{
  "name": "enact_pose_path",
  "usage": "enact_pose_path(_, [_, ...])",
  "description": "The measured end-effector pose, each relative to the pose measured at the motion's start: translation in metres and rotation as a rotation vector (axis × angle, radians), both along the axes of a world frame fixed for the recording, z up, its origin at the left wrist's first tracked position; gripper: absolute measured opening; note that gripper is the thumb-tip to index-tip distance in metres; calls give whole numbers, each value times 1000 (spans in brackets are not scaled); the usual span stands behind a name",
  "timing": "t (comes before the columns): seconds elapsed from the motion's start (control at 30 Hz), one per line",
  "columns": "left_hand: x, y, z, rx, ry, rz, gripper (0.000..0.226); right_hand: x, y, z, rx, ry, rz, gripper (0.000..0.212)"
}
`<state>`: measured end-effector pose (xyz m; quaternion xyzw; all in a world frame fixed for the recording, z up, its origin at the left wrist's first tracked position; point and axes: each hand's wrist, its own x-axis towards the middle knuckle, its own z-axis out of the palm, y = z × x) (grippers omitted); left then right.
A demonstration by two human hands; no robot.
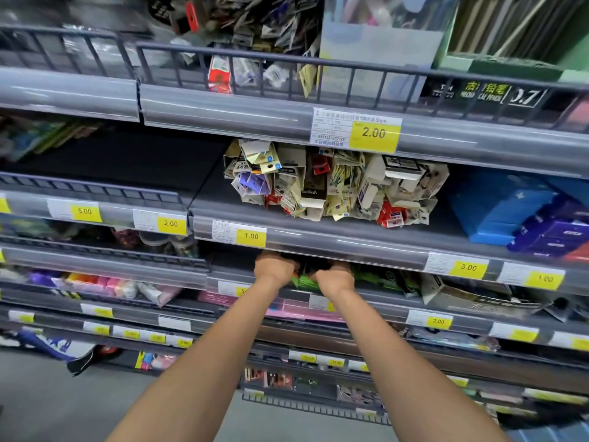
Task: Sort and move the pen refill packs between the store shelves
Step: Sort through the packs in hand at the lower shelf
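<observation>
Two bare forearms run up from the bottom edge of the view and meet at a shelf below the grey price rail marked 1.00 [239,235]. The left hand [274,268] and the right hand [335,276] sit close together, knuckles toward the camera, fingers reaching under that rail into the dark of the shelf. Both look curled around a bunch of flat packs [302,279], green at the lower edge and dark above, but the fingertips are hidden by the rail, so the exact hold cannot be told. More green flat packs [379,277] lie just to the right along the same shelf front, beside a crumpled cardboard box [471,298] with a torn, bent flap.

One shelf up, a loose heap of pen refill packs [334,183] fills the middle of the shelf: thin card-backed sleeves in cream, white, red and purple, many with punched hanging holes, lying at all angles and reaching the front edge. To their right stand smooth blue boxes [497,208], squarely stacked. The left part of that shelf is a dark, matte surface.

Farther up, behind a rail of thin dark metal bars [287,74], sits another jumble of small packs [255,36], blurred. A glossy plastic strip below the bars carries a yellow 2.00 price tag [373,133].
</observation>
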<state>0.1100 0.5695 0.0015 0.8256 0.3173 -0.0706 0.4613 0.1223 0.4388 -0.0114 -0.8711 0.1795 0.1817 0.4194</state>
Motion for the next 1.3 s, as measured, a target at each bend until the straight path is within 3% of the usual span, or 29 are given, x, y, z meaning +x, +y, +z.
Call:
enact_pose_path(0.13, [-9, 6, -7, -314, -160, 183, 35, 5, 1, -3, 279, 59, -135, 30])
enact_pose_path(0.23, [-18, 10, -6, -418, -197, 249, 32, -2, 2, -5, 554, 7, -306, 40])
enact_pose_path(0.33, [-30, 11, -8, -513, -211, 265, 64, -17, 0, -5, 702, -11, -365, 52])
enact_pose_path(0.4, [-41, 10, -12, -586, -218, 257, 78, -27, -3, -9, 713, -48, -351, 47])
enact_pose_path(0.53, [-52, 9, -24, -623, -222, 251, 53, -52, -8, -22, 583, -146, -273, 55])
enact_pose_path(0.63, [-62, 4, -31, -632, -207, 239, 58, -67, -7, -29, 533, -170, -245, 53])
enact_pose_path(0.7, [-70, 2, -37, -660, -193, 241, 54, -75, -5, -33, 526, -145, -252, 41])
enact_pose_path(0.8, [-79, 2, -43, -751, -184, 206, 33, -84, -6, -33, 687, -50, -311, 22])
enact_pose_path(0.93, [-87, 5, -42, -854, -166, 140, 22, -91, -14, -32, 701, -40, -287, 50])
enact_pose_path(1.0, [-90, 7, -39, -915, -140, 64, 20, -95, -17, -31, 700, -40, -278, 52])
enact_pose_path(1.07, [-92, 6, -37, -951, -115, 30, 25, -99, -20, -32, 659, -49, -249, 48])
enact_pose_path(1.2, [-96, 1, -34, -993, -119, 103, 60, -106, -18, -34, 520, -122, -232, 49])
enact_pose_path(1.3, [-103, 3, -34, -1033, -110, 90, 53, -108, -20, -35, 527, -156, -339, 49])
